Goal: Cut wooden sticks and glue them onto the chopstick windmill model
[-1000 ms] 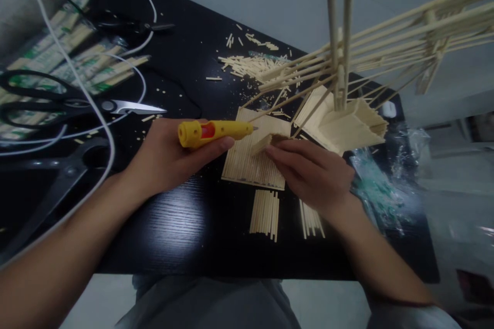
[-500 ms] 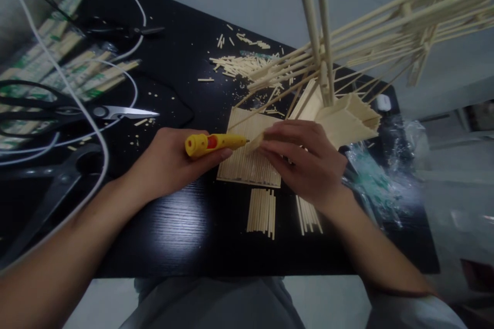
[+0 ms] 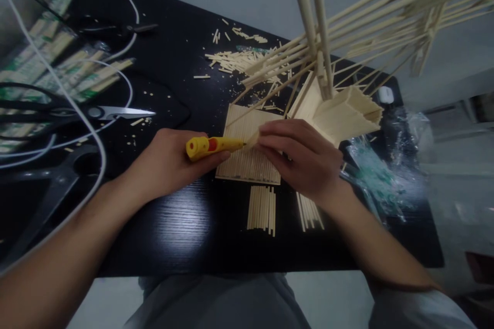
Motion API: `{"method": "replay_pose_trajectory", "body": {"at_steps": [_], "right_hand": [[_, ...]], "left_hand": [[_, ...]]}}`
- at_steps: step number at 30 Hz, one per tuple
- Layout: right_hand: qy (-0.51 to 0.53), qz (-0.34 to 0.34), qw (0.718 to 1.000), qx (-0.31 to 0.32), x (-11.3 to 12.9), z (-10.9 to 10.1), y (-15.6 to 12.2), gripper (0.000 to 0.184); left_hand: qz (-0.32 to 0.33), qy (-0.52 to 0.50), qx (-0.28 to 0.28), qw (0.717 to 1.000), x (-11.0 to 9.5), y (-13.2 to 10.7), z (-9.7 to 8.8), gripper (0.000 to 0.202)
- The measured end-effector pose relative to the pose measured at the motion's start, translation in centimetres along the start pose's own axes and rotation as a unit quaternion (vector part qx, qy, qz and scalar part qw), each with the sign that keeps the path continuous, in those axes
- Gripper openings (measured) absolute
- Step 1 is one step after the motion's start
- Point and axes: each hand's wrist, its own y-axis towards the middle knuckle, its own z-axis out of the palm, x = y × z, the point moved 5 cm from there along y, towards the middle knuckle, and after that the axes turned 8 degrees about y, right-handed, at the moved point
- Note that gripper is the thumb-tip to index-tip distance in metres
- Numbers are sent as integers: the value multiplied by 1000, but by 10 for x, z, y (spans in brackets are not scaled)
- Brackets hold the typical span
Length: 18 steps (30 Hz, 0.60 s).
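My left hand (image 3: 165,164) is closed round a yellow pen-shaped glue gun (image 3: 212,146), its nozzle pointing right. My right hand (image 3: 304,162) pinches a short wooden stick piece (image 3: 252,139) right at the nozzle tip. Both hover over a flat mat of glued sticks (image 3: 247,157) on the black table (image 3: 173,226). Behind them stands a tall model of wooden sticks (image 3: 339,113) with long spars spreading up and right.
Two small bundles of cut sticks (image 3: 263,208) lie near the front edge. Black-handled scissors (image 3: 77,112), white cables (image 3: 96,133) and wrapped chopstick packets (image 3: 57,67) fill the left. Loose stick offcuts (image 3: 235,61) lie at the back; crumpled clear plastic (image 3: 382,175) at the right.
My right hand has lifted the stick piece off the mat and brought it left to the glue gun's nozzle. The left hand shifted slightly. The view drifted a little.
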Motion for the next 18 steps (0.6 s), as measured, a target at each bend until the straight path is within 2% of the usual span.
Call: {"method": "replay_pose_trajectory", "body": {"at_steps": [18], "right_hand": [[6, -8, 1000, 2, -1, 0, -2, 21]], "left_hand": [[6, 16, 31, 999, 0, -1, -1, 45]]}}
